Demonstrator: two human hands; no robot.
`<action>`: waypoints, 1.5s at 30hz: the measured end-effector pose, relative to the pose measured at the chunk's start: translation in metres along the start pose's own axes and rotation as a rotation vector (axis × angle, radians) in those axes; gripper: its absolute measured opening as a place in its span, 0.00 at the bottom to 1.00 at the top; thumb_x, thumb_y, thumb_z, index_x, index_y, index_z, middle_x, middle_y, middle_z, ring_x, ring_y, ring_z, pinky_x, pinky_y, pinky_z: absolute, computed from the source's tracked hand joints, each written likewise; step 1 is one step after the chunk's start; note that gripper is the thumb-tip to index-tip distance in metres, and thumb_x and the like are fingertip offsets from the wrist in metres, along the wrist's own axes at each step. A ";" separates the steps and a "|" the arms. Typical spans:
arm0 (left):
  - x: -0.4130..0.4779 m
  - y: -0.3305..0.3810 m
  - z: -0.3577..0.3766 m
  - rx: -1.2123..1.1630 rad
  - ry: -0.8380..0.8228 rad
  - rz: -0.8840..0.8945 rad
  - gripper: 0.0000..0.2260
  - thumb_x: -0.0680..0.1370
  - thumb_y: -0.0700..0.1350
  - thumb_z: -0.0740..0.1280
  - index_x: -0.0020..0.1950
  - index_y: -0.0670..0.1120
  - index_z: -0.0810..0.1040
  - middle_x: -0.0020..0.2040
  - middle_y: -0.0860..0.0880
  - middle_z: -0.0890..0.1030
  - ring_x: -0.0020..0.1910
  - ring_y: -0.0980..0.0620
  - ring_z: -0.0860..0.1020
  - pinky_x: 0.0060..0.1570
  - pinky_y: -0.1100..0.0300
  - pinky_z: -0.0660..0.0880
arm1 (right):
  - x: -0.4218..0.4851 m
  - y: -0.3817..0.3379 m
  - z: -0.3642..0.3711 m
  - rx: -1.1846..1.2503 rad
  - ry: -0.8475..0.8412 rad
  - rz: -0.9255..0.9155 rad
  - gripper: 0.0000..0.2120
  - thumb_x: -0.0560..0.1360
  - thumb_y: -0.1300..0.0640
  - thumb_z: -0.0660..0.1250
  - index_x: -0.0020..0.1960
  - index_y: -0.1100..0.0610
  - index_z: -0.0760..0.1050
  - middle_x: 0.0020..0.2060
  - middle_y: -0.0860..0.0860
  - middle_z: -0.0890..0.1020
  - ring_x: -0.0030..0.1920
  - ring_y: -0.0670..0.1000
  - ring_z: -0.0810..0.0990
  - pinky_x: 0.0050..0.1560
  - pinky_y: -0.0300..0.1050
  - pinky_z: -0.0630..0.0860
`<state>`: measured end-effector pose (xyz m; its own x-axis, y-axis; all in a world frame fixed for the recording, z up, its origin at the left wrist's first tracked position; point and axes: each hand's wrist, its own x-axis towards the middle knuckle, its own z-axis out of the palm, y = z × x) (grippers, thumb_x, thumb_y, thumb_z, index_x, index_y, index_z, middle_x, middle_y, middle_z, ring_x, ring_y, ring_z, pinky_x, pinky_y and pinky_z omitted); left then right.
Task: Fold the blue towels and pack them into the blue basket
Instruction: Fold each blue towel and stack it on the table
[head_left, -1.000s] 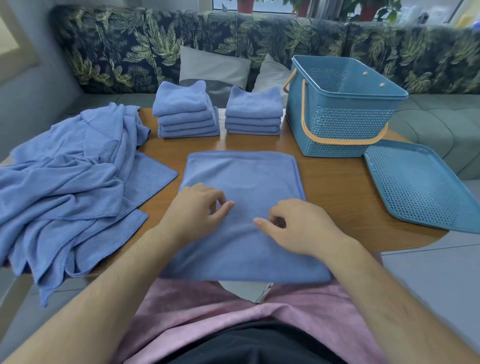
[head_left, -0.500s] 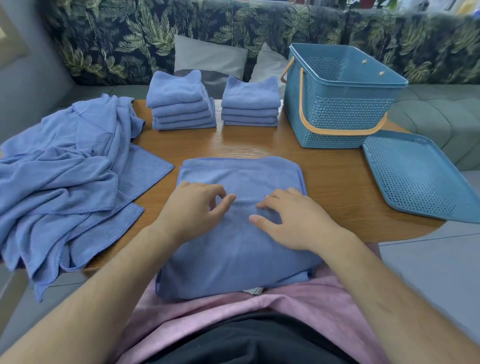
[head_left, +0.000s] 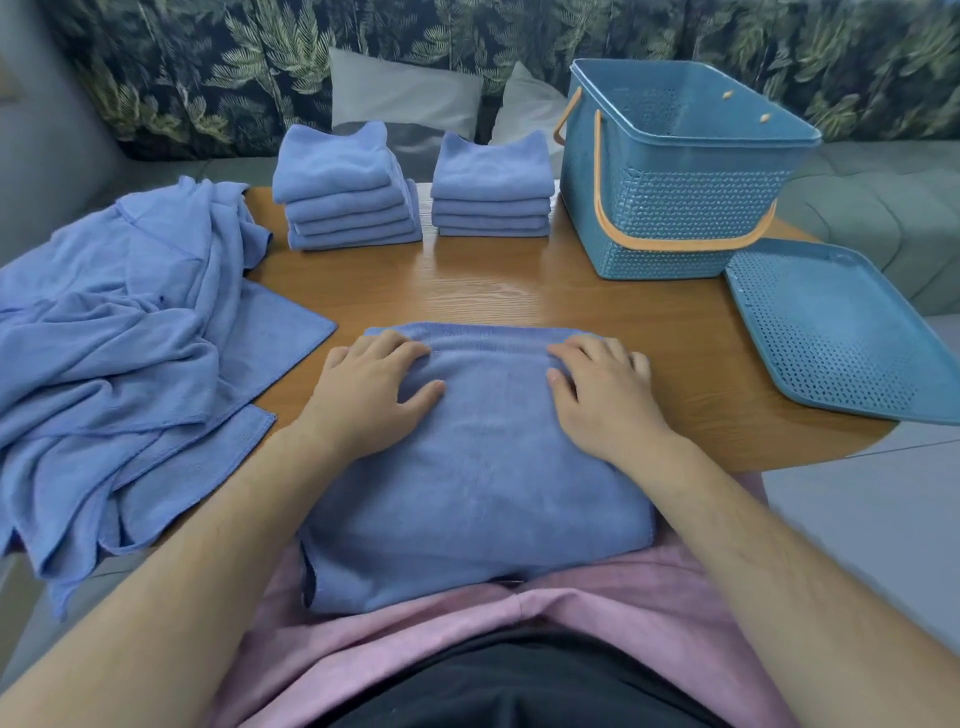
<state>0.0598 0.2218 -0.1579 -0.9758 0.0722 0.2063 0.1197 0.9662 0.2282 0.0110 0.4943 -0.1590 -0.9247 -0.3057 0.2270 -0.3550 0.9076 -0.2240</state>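
A half-folded blue towel lies on the near part of the round wooden table, and its near end hangs over the edge onto my lap. My left hand and my right hand press down on its far end, fingers on top and thumbs spread. A small ridge of cloth runs between them. Two stacks of folded blue towels, a left stack and a right stack, stand at the back. The blue basket with an orange handle stands at the back right, with no towel visible inside.
A heap of unfolded blue towels covers the table's left side and hangs over its edge. The basket's perforated blue lid lies at the right, overhanging the table. A leaf-patterned sofa with grey cushions runs behind.
Both hands moved from the towel's middle to its far end, spreading apart. The towel slid toward me and now hangs further over the table edge.
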 end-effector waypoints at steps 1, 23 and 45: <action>-0.001 -0.002 0.000 0.019 0.017 -0.001 0.21 0.80 0.64 0.58 0.67 0.55 0.74 0.64 0.58 0.73 0.65 0.52 0.70 0.63 0.53 0.61 | 0.000 0.003 0.000 -0.031 0.007 0.017 0.16 0.82 0.47 0.59 0.68 0.49 0.74 0.63 0.48 0.75 0.64 0.55 0.70 0.62 0.53 0.61; -0.003 -0.026 0.002 -0.098 0.231 -0.103 0.11 0.79 0.47 0.69 0.62 0.49 0.79 0.54 0.52 0.75 0.57 0.47 0.69 0.56 0.53 0.62 | -0.003 0.020 -0.006 0.131 0.131 -0.061 0.08 0.77 0.60 0.70 0.56 0.56 0.78 0.51 0.51 0.78 0.52 0.57 0.75 0.54 0.53 0.69; -0.003 -0.023 -0.012 -0.169 0.290 -0.139 0.06 0.80 0.47 0.67 0.49 0.46 0.73 0.35 0.51 0.76 0.36 0.47 0.73 0.36 0.55 0.65 | 0.000 0.029 -0.026 0.186 0.106 0.038 0.04 0.81 0.54 0.63 0.52 0.53 0.76 0.39 0.46 0.78 0.41 0.51 0.76 0.40 0.48 0.71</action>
<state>0.0619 0.1968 -0.1525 -0.8952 -0.1533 0.4184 0.0422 0.9056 0.4220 0.0043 0.5280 -0.1407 -0.9216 -0.2317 0.3115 -0.3489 0.8461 -0.4031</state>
